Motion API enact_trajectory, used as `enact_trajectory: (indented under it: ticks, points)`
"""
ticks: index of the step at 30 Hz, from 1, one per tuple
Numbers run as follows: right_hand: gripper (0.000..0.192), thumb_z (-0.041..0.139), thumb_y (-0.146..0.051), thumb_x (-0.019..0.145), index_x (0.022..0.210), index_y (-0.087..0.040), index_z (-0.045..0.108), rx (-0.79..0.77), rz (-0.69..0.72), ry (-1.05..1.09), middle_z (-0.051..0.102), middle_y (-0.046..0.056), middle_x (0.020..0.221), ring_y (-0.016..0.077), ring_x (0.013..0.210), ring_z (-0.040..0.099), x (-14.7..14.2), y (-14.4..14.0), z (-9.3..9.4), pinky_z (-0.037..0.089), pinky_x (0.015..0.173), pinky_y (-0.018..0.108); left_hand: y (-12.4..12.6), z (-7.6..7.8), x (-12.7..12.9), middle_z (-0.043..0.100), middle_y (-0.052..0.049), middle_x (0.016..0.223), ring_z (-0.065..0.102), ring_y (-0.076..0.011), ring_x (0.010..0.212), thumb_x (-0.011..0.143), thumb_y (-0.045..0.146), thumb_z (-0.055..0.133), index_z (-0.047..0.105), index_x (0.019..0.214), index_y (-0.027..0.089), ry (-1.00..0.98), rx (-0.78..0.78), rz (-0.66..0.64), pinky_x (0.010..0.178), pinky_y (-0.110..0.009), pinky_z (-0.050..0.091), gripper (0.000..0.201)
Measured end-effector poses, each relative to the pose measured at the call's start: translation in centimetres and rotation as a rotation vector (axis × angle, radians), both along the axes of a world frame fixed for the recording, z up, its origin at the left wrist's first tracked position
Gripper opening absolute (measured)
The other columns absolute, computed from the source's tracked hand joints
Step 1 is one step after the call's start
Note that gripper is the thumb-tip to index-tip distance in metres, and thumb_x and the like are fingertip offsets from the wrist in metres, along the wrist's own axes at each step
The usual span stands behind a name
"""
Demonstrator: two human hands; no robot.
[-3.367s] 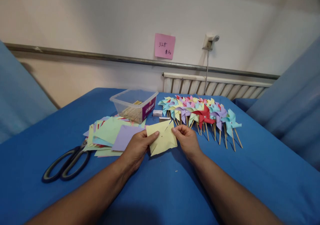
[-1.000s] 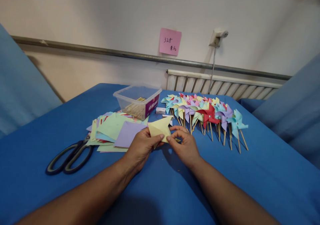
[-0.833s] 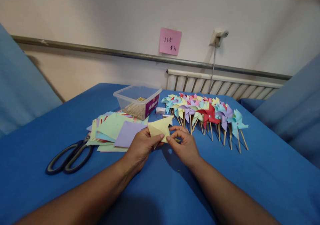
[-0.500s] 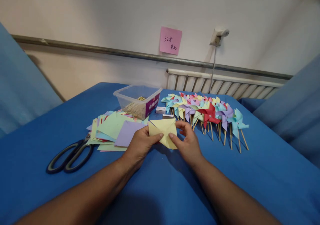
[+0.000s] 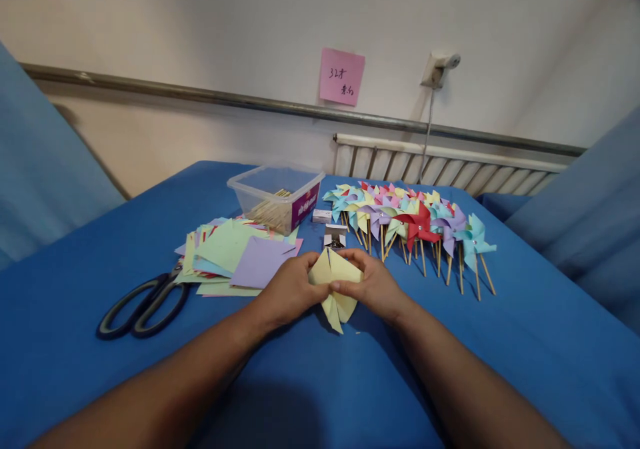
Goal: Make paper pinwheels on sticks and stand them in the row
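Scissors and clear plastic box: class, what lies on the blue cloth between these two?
In the head view, a fanned pile of coloured paper squares lies between the scissors and the clear plastic box, on the blue cloth.

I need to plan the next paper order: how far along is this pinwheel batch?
Done: a row of coloured paper pinwheels on wooden sticks. In hand: left hand and right hand pinch a folded pale yellow paper square. Left: a stack of coloured paper squares lies unfolded.
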State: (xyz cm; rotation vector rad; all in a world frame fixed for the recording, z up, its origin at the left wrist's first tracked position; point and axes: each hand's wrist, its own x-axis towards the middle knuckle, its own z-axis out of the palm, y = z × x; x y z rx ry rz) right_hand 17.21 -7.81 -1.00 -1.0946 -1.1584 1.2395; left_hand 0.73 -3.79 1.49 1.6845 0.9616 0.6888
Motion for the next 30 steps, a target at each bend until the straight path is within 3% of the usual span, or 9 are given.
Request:
enact_trajectory:
  ticks: [5, 10, 15, 22, 30]
  points:
    - [0.035, 0.077, -0.023, 0.057, 0.089, -0.020, 0.061, -0.022, -0.074, 0.050, 0.069, -0.001, 0.080, 0.0150, 0.067, 0.063, -0.5, 0.2, -0.3, 0.049, 0.062, 0.027, -0.1, 0.2, 0.2, 0.069, -0.003, 0.075, 0.060, -0.0188, 0.065, 0.061, 0.025, 0.072, 0.066, 0.089, 0.015, 0.008, 0.010, 0.037, 0.054, -0.025, 0.043, 0.030]
    - [0.036, 0.078, -0.028, 0.059, 0.088, -0.018, 0.060, -0.052, -0.238, 0.242, 0.070, -0.001, 0.077, 0.0148, 0.062, 0.063, -0.5, 0.5, -0.4, 0.050, 0.061, 0.028, 0.1, 0.1, 0.5, 0.070, -0.007, 0.086, 0.065, -0.0210, 0.076, 0.062, 0.025, 0.076, 0.057, 0.107, 0.014, -0.322, -0.334, 0.168, 0.071, -0.032, 0.049, 0.050]
    - [0.038, 0.078, -0.030, 0.060, 0.091, -0.019, 0.059, -0.021, -0.326, 0.333, 0.071, 0.000, 0.081, 0.0168, 0.064, 0.065, -0.4, 0.8, -0.8, 0.052, 0.065, 0.031, -0.2, 0.0, 0.7, 0.068, -0.007, 0.086, 0.064, -0.0178, 0.078, 0.067, 0.026, 0.074, 0.062, 0.093, 0.014, -0.456, -0.538, 0.115, 0.077, -0.031, 0.047, 0.031]
    - [0.038, 0.079, -0.029, 0.060, 0.090, -0.019, 0.058, -0.037, -0.302, 0.352, 0.071, 0.000, 0.080, 0.0163, 0.063, 0.065, -1.1, 0.5, -0.8, 0.053, 0.063, 0.031, -0.5, -0.2, 0.9, 0.064, -0.002, 0.068, 0.059, -0.0129, 0.063, 0.066, 0.026, 0.076, 0.062, 0.072, 0.015, -0.448, -0.607, 0.125, 0.064, -0.025, 0.045, 0.019]
    - [0.039, 0.079, -0.030, 0.060, 0.089, -0.019, 0.056, -0.058, -0.255, 0.343, 0.071, 0.000, 0.080, 0.0160, 0.064, 0.065, -1.6, 0.5, -0.9, 0.053, 0.064, 0.031, -0.5, -0.5, 1.0, 0.061, -0.001, 0.060, 0.057, -0.0129, 0.057, 0.062, 0.022, 0.078, 0.058, 0.065, 0.015, -0.437, -0.630, 0.181, 0.059, -0.025, 0.043, 0.021]
